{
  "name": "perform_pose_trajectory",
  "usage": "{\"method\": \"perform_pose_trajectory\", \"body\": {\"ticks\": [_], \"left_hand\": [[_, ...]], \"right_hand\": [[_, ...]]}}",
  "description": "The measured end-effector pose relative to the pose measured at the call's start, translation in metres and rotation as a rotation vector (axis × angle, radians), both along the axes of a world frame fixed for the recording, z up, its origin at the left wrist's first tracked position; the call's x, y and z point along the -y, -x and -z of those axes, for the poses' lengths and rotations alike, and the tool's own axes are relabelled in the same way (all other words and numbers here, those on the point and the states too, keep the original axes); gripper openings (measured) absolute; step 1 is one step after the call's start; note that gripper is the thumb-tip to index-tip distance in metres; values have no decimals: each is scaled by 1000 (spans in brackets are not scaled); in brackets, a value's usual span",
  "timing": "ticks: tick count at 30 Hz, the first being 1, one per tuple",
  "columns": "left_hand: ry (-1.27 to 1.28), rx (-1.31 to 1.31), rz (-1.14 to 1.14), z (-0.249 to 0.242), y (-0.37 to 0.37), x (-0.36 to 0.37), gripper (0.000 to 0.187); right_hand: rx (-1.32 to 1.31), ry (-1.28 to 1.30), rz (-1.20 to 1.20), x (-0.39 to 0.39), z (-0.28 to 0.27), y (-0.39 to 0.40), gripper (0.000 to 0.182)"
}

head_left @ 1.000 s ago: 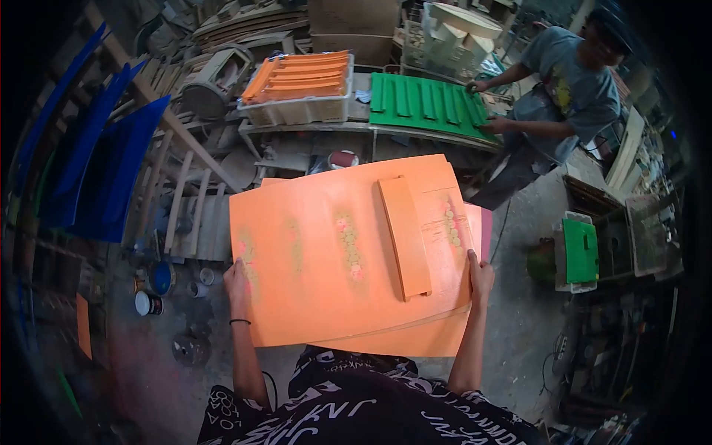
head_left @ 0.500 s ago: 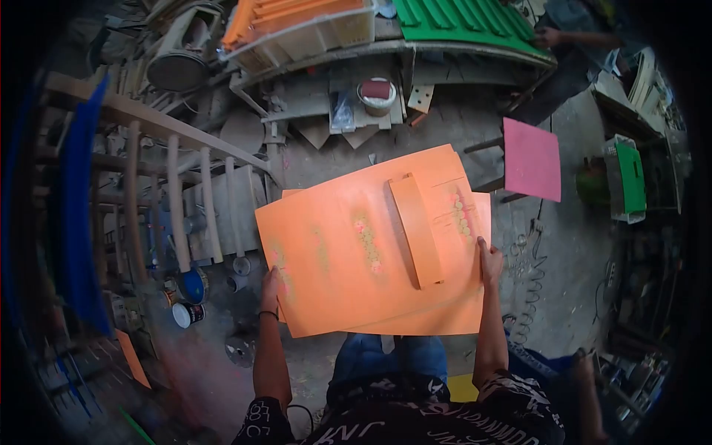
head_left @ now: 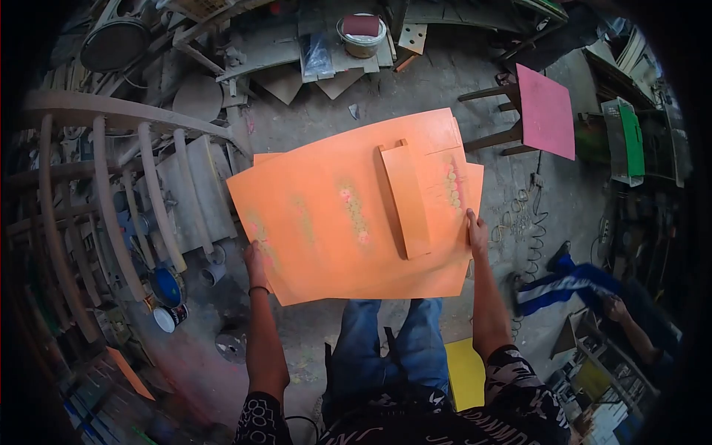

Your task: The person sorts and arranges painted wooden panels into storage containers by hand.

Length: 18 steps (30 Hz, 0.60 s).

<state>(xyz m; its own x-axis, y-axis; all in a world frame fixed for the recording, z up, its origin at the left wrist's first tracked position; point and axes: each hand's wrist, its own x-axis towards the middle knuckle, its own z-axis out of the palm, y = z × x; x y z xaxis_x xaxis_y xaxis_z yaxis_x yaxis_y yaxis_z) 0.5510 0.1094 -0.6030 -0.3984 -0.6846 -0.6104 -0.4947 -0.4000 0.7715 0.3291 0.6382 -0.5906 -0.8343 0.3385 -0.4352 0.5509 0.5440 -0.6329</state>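
Observation:
Two overlapping flat orange panels [head_left: 319, 259] are held out in front of me at waist height. Stencilled-looking patches of flowers and green marks run across the top one. On it lies a long narrow orange strip [head_left: 405, 200], tilted slightly, with small tabs at its ends. My left hand [head_left: 256, 265] grips the left edge, fingers partly hidden by the panel. At the right edge my right hand [head_left: 477, 231] holds on, its fingers closed round the border.
A pink-topped stool [head_left: 546, 111] stands ahead on the right. To the left is a slatted wooden frame [head_left: 107, 193] with a paint can [head_left: 171, 319] near it. A bucket [head_left: 361, 35] sits ahead on a low shelf. Another person's blue-clad leg [head_left: 567, 285] is at right; a coiled hose [head_left: 535, 245] lies on the floor.
The view has tilted lower, so the green and orange items on the far bench have left it. The panels and both hands sit slightly higher and further left. At right, the other person's leg has come into view.

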Motion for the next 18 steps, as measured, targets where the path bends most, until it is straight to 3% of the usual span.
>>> {"method": "perform_pose_trajectory", "body": {"ticks": [6, 7, 8, 10, 12, 13, 14, 15, 17, 18], "left_hand": [[162, 238, 250, -12, -3, -14, 30], [430, 328, 352, -13, 0, -22, 34], [702, 431, 436, -14, -8, -27, 39], [660, 485, 576, -39, -10, -39, 49], [833, 338, 703, -47, -20, -53, 44], [792, 388, 826, -52, -22, -53, 35], [757, 427, 992, -44, -28, -48, 32], [708, 239, 1021, -31, -42, -47, 30], [286, 241, 989, -64, -42, -58, 20], [-138, 0, 757, -67, -50, -62, 18]], "right_hand": [[96, -72, -203, 7, -29, -6, 56], [40, 51, -161, -20, 24, -20, 65], [-11, -39, -249, -20, 19, -29, 68], [-78, -188, -352, -1, -10, -46, 70], [-21, -179, -380, 12, -51, -73, 63], [83, -62, -363, 13, -67, -90, 54], [46, -133, -323, 17, -74, -114, 47], [20, 17, -300, 12, -81, -138, 45], [125, 47, -282, 3, -97, -189, 41], [207, 16, -409, -6, -107, -209, 42]]}}
